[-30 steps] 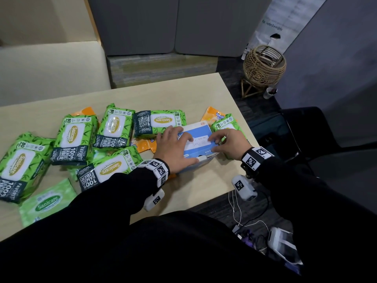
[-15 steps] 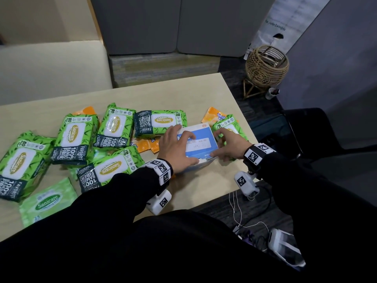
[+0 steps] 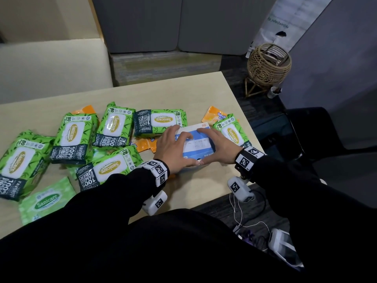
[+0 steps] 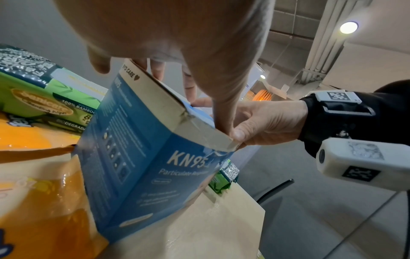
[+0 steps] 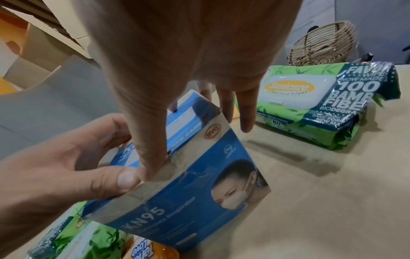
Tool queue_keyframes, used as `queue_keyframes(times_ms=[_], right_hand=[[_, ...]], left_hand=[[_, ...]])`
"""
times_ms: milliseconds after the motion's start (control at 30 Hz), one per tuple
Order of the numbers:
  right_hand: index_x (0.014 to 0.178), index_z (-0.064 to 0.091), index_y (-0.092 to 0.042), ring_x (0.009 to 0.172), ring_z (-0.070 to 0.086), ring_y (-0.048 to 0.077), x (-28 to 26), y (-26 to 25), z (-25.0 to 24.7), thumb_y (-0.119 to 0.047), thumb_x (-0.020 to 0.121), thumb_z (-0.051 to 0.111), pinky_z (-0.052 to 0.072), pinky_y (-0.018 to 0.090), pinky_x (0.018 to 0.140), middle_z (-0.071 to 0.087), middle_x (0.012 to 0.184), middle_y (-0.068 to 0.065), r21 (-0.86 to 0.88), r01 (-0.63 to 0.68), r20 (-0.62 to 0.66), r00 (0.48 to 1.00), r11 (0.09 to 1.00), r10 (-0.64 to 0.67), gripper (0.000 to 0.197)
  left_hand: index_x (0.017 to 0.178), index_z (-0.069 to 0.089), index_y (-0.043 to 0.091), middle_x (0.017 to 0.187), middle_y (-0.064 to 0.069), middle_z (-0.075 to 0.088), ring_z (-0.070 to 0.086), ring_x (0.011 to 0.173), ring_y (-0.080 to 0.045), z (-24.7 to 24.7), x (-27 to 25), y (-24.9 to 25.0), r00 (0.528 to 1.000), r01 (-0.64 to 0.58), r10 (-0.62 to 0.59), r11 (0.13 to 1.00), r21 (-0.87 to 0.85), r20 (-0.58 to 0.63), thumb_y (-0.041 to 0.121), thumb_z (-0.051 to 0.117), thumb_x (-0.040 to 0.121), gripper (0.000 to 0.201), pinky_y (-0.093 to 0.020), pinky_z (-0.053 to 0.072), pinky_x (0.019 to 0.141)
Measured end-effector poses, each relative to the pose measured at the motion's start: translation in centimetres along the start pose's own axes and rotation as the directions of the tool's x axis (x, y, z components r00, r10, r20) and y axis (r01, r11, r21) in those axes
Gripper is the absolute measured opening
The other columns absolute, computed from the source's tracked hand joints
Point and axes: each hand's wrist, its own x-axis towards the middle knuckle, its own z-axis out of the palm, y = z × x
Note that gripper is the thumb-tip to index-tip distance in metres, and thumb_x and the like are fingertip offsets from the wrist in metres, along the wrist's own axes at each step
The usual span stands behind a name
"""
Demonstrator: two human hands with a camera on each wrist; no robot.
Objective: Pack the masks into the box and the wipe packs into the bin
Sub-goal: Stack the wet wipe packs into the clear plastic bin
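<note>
Head view: box (image 3: 199, 147) top under hands (image 3: 193, 148)

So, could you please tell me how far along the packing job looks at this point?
The mask box looks closed, though its contents are hidden. Both hands, left hand and right hand, grip its top, thumbs meeting at the near edge. Still left: every green wipe pack and orange pack lies on the table; no bin is clearly visible.

The mask box (image 3: 201, 149) sits on the table (image 3: 189, 92), wipe packs (image 3: 114, 129) from nine to three o'clock.
</note>
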Motion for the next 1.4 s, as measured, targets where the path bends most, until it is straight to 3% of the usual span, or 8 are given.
queue_keyframes(times_ms=[233,433,733,800,967,1200,1300,1400], right_hand=[[0.159,0.028,-0.032,0.141,0.035,0.017,0.5,0.5,0.4,-0.025,0.068,0.097,0.039,0.028,0.109,0.028,0.159,-0.001,0.085,-0.025,0.021,1.000,0.996,0.023,0.114],[0.157,0.029,-0.038,0.142,0.036,0.019,0.8,0.5,0.6,-0.021,0.068,0.094,0.044,0.036,0.111,0.030,0.158,-0.001,0.119,-0.049,0.024,0.999,0.992,0.046,0.112],[0.159,0.027,-0.035,0.137,0.041,0.027,0.5,-0.1,1.1,-0.019,0.074,0.089,0.049,0.046,0.108,0.033,0.153,0.008,0.065,-0.068,-0.023,0.997,0.996,0.070,0.106],[0.159,0.028,-0.035,0.135,0.042,0.026,0.4,-0.1,1.2,-0.021,0.076,0.088,0.049,0.044,0.108,0.034,0.152,0.008,0.063,-0.061,-0.033,0.997,0.996,0.063,0.103],[0.157,0.030,-0.037,0.136,0.041,0.021,-0.2,0.4,1.2,-0.031,0.074,0.091,0.045,0.039,0.111,0.036,0.152,0.004,0.086,-0.033,-0.011,0.999,0.996,0.034,0.103],[0.158,0.028,-0.037,0.134,0.040,0.021,-0.1,-0.3,1.2,-0.020,0.069,0.094,0.046,0.035,0.108,0.035,0.151,0.007,0.111,-0.073,-0.004,0.997,0.991,0.074,0.111],[0.158,0.028,-0.037,0.133,0.039,0.018,-0.1,-0.6,1.1,-0.016,0.068,0.094,0.044,0.031,0.104,0.034,0.152,0.005,0.117,-0.088,0.009,0.996,0.989,0.087,0.113],[0.158,0.028,-0.037,0.134,0.039,0.020,-0.1,-1.0,1.0,-0.013,0.068,0.094,0.045,0.034,0.107,0.033,0.154,0.005,0.115,-0.106,0.018,0.994,0.988,0.105,0.114]], left_hand=[[0.135,0.046,0.037,0.159,-0.008,0.025,0.023,0.145,-0.032,0.0,0.0,0.0,1.000,0.029,-0.029,0.999,0.034,0.005,0.081,0.077,0.056,0.096,-0.049,0.027,0.115],[0.143,0.039,0.039,0.159,-0.008,0.022,0.019,0.147,-0.031,-0.1,0.1,0.2,0.999,0.028,-0.030,0.997,0.075,0.026,0.081,0.077,0.056,0.104,-0.049,0.026,0.116],[0.142,0.041,0.039,0.159,-0.008,0.022,0.016,0.148,-0.031,-0.4,0.5,-0.3,0.996,0.004,-0.003,1.000,-0.014,0.085,0.064,0.083,0.063,0.092,-0.049,0.028,0.118],[0.143,0.043,0.040,0.160,-0.006,0.024,0.017,0.148,-0.030,-0.9,0.6,-1.0,0.993,-0.004,0.013,0.997,-0.074,0.116,0.064,0.083,0.060,0.096,-0.050,0.028,0.119],[0.150,0.037,0.041,0.163,-0.005,0.022,0.016,0.151,-0.028,-1.3,0.0,-1.9,0.991,-0.027,0.031,0.999,-0.027,0.133,0.090,0.063,0.043,0.121,-0.051,0.023,0.122],[0.148,0.037,0.043,0.164,-0.005,0.021,0.014,0.152,-0.029,-0.9,0.0,-1.7,0.991,-0.026,0.028,1.000,-0.016,0.130,0.081,0.069,0.052,0.108,-0.051,0.022,0.122],[0.151,0.037,0.039,0.165,-0.006,0.019,0.012,0.151,-0.030,-1.3,0.2,-1.9,0.985,-0.035,0.038,0.999,-0.025,0.171,0.076,0.073,0.053,0.111,-0.052,0.023,0.122],[0.157,0.032,0.034,0.167,-0.007,0.016,0.011,0.152,-0.032,-1.8,0.4,-1.6,0.977,-0.050,0.039,0.997,0.050,0.212,0.075,0.068,0.053,0.117,-0.052,0.024,0.122]])
